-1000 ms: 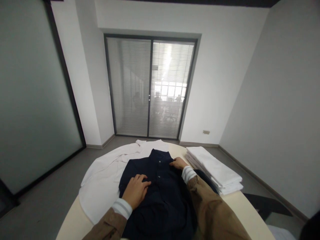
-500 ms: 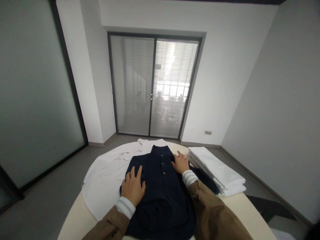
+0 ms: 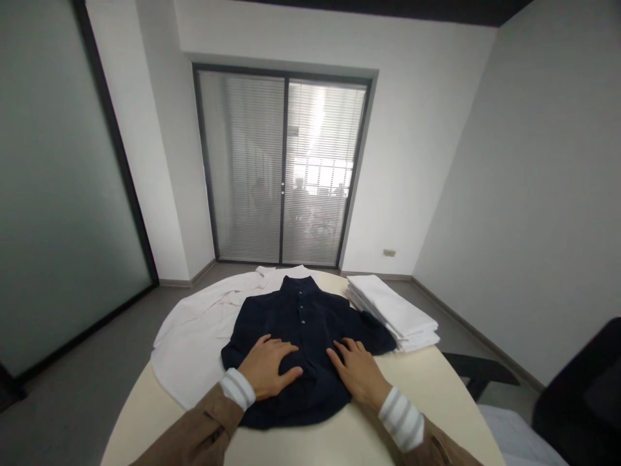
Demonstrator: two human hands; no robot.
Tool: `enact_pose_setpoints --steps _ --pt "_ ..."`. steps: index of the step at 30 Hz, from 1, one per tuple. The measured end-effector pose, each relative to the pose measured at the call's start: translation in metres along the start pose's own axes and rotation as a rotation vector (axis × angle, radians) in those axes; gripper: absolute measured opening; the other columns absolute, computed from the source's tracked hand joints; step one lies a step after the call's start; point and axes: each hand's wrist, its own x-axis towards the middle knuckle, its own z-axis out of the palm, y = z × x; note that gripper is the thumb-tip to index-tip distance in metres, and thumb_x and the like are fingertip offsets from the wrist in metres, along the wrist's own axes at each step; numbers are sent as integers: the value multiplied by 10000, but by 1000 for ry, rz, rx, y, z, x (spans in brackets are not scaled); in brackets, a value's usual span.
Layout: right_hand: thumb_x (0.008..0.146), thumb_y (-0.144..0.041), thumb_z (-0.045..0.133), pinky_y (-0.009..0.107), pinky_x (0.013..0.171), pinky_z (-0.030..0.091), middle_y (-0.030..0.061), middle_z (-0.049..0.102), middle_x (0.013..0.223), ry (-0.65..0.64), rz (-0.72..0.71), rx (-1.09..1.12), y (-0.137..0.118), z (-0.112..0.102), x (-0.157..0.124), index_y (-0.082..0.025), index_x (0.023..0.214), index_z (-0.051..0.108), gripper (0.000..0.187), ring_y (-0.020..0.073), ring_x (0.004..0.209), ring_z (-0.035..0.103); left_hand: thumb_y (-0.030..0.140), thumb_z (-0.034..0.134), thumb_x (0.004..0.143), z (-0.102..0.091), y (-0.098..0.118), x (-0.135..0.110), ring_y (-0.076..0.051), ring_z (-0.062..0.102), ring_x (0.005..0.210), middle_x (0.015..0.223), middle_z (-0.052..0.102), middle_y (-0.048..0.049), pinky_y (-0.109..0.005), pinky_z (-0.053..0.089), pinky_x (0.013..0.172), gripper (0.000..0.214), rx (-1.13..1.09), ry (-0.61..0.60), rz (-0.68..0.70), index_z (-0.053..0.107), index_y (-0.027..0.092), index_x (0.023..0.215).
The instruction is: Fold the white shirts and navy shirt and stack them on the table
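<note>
A dark navy shirt (image 3: 310, 323) with a buttoned placket lies spread front side up, its collar pointing away from me. My left hand (image 3: 269, 367) rests open on the lower left of the shirt, thumb spread from the fingers. Over the lower right edge lies my right hand (image 3: 358, 372), also open, fingertips on the cloth. Neither hand grips anything. Under and left of the navy shirt is a white shirt (image 3: 189, 353), partly covered by it. The navy right sleeve reaches a stack of folded white cloth (image 3: 395, 310).
Everything lies on a round cream table (image 3: 427, 401). A black chair (image 3: 585, 388) stands at the right, with some white cloth (image 3: 514, 433) beside it. A glass door with blinds (image 3: 281, 168) is in the far wall.
Both hands have moved down the navy shirt toward me, from its upper part to near its hem. My view has turned slightly right, bringing the chair into sight.
</note>
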Motion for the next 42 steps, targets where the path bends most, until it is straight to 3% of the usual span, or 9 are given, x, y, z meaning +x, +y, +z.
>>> enact_pose_setpoints --steps 4,10,14,17,21,27,33,37,42 --pt "1021 -433 269 522 1177 232 109 426 1531 32 -172 -26 11 21 -3 -214 1378 562 511 316 1451 300 442 496 966 1 -5 6 -234 654 1043 1085 733 -42 -351 462 942 322 -16 10 -89 734 241 1046" --pt "971 -586 337 454 1218 199 157 313 1583 63 2 119 32 32 13 -95 1507 350 728 298 1473 261 397 465 992 -8 -27 14 -203 637 905 955 638 -58 -298 471 836 338 153 300 -315 756 226 997" --pt "958 -447 452 506 1206 205 139 317 1582 46 -116 228 49 28 23 -174 1439 401 555 274 1452 311 367 492 981 -11 -37 13 -206 652 865 949 634 -43 -279 457 711 272 239 337 -492 726 256 1062" --pt "932 -302 506 486 1134 329 131 435 1484 173 -229 258 52 17 24 -208 1256 517 338 257 1368 419 278 493 971 -13 -32 14 -194 663 846 952 666 -25 -260 430 669 202 243 364 -488 653 245 1091" --pt "922 -159 457 394 878 454 100 624 1090 308 -357 171 32 0 11 -205 983 592 156 234 1025 572 346 487 966 -15 -20 13 -189 669 732 734 670 12 -260 425 652 155 94 253 -396 581 230 1008" --pt "851 -460 658 351 813 404 48 641 1035 36 -752 155 -5 0 -8 -257 1044 653 280 216 944 579 532 596 863 -8 -13 5 -268 676 1011 1093 722 -51 -332 457 855 411 -13 32 -243 584 271 1179" --pt "901 -211 500 341 861 398 46 651 1043 20 -663 364 -3 5 -5 -214 958 585 102 189 957 569 444 577 886 -7 -20 7 -249 677 971 1033 726 -40 -304 451 809 234 -34 68 -281 657 252 992" --pt "881 -254 429 332 764 418 7 576 785 61 -475 565 23 2 2 -212 801 500 114 180 778 528 468 516 914 -13 -21 9 -221 664 841 881 718 -39 -291 435 762 302 -138 136 -305 670 211 881" --pt "955 -472 292 368 820 439 28 562 777 117 -131 704 62 -8 2 -219 707 503 413 208 824 547 606 446 912 -13 -18 5 -156 566 675 670 608 3 -249 404 653 528 -356 -126 -143 664 161 729"
